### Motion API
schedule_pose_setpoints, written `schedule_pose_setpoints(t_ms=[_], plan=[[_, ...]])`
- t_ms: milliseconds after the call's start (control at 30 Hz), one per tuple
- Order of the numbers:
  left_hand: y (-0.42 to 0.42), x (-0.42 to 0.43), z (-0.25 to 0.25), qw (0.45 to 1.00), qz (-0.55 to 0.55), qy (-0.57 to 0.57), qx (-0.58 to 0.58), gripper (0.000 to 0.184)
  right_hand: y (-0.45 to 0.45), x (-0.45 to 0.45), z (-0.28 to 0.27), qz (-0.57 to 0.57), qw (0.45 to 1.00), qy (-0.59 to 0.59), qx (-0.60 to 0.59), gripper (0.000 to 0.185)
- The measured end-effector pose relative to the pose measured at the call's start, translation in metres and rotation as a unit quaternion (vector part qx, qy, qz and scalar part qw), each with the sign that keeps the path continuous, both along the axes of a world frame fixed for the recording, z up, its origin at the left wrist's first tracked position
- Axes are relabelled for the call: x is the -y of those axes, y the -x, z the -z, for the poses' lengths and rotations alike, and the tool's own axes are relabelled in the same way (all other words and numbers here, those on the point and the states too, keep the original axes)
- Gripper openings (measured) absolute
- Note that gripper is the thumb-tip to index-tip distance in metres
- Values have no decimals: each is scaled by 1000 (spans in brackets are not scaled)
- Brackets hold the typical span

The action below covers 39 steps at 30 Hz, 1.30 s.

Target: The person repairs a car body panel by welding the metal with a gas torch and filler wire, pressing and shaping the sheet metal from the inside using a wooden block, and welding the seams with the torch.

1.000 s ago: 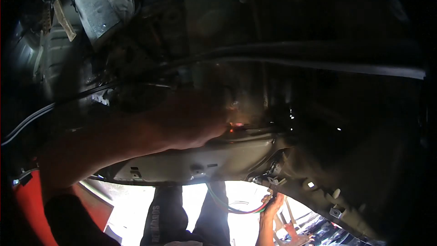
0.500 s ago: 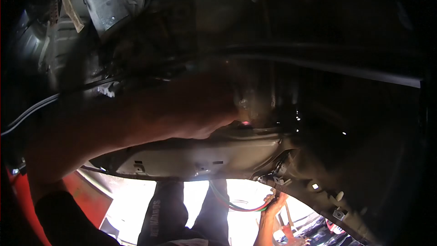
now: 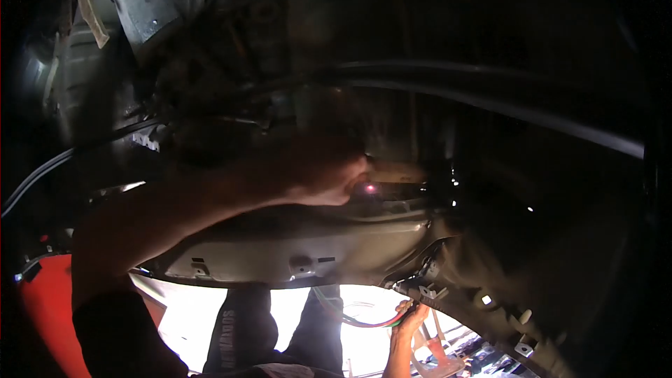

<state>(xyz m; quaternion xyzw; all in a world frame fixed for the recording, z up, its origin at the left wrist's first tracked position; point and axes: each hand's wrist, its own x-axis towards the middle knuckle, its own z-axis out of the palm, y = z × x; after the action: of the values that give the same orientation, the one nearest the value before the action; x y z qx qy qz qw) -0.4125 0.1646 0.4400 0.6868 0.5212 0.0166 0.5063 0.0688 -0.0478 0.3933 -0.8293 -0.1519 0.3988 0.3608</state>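
Observation:
My left hand (image 3: 339, 180) reaches in from the left, its fingers closed in a fist in the deep shade under the dark metal bodywork. A brownish strip (image 3: 395, 172) extends rightward from the fist; I cannot tell whether the hand grips it. Just below the fingers glows a small pink spot (image 3: 370, 188). Low in the view, my right hand (image 3: 413, 316) is closed around thin red and green hoses (image 3: 371, 323), by the edge of the metal panel (image 3: 273, 255). What lies beyond its fingers is hidden.
A dark cable (image 3: 525, 110) crosses the view above my left hand. Grey padded material (image 3: 150, 0) hangs at upper left. Metal clips (image 3: 523, 348) line the lower right edge. A red surface (image 3: 52, 308) is at lower left, and my trouser legs (image 3: 241, 336) show below.
The view has shifted a little. My left fist now shows more clearly, with the pink spot and brownish strip beside it. My right hand keeps its hold on the hoses.

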Motion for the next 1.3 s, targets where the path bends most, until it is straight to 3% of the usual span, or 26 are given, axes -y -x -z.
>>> schedule_pose_setpoints(t_ms=[67,133,167,233,300,400,567,633,700,900,967,1100,1300], plan=[[17,19,24,994,-57,15,94,19,-16,9,5,-6,1000,-2,4,33],[47,56,17,980,-92,-151,86,20,-4,-5,1,-91,996,-14,-22,34],[53,64,11,962,-102,-237,85,21,4,-11,0,-66,998,-2,-15,33],[40,58,3,954,-64,-290,35,25,-6,-10,11,-62,998,-8,-18,31],[25,44,12,957,-42,-287,22,31,-23,0,22,-65,997,-10,-34,30],[3,-2,15,996,46,-70,-39,31,-21,-3,23,-78,995,-12,-60,31],[18,2,20,958,-149,-214,116,30,-20,-3,27,-78,996,-5,-45,32],[32,11,18,955,-160,-210,135,33,-18,-3,29,-71,997,-5,-37,33],[42,29,19,983,-82,-117,116,33,-16,-1,29,-66,997,-2,-34,34],[44,63,0,966,-88,-242,32,26,-14,3,27,-55,998,9,-27,36],[32,46,-4,972,-26,-233,14,21,-6,3,22,-60,998,2,-18,37],[34,-21,-10,990,90,-104,-2,17,-8,3,22,-103,993,-45,-35,34],[72,-19,-46,958,113,-249,-84,21,5,0,24,-69,997,-36,-10,27]])
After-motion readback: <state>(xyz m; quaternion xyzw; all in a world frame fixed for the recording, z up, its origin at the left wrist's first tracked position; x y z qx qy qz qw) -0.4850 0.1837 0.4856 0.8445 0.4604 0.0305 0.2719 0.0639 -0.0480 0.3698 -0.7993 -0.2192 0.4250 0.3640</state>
